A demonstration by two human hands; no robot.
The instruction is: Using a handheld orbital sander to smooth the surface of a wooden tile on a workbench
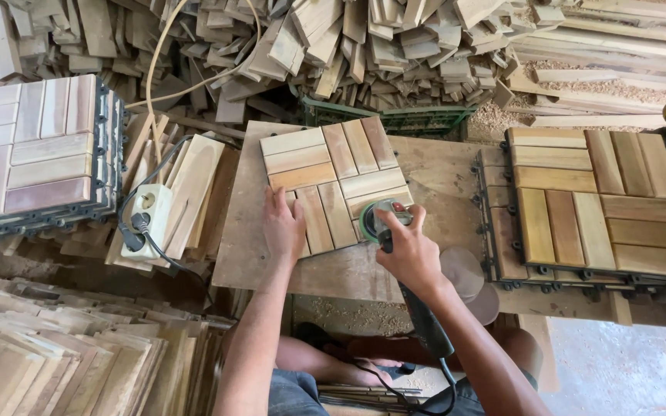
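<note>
The right hand (408,250) is closed around a sander (384,222) pressing on the wooden tile's (333,183) near right corner. The left hand (283,226) lies flat, fingers spread, on the tile's near left edge. The tile rests on the worktop (433,177); a tile stack (603,204) sits right of it.

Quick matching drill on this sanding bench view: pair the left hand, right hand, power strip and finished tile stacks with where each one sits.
Things:
1. left hand
2. right hand
3. white power strip
4. stack of wooden deck tiles

Places or states:
A. on wood slats left of the workboard, black plug in it
B. gripping the sander at the tile's near right corner
C. far left, piled up
D. pressed flat on the wooden tile being sanded

Pairs: 1-D, 2-B, 3-A, 4-C
</note>
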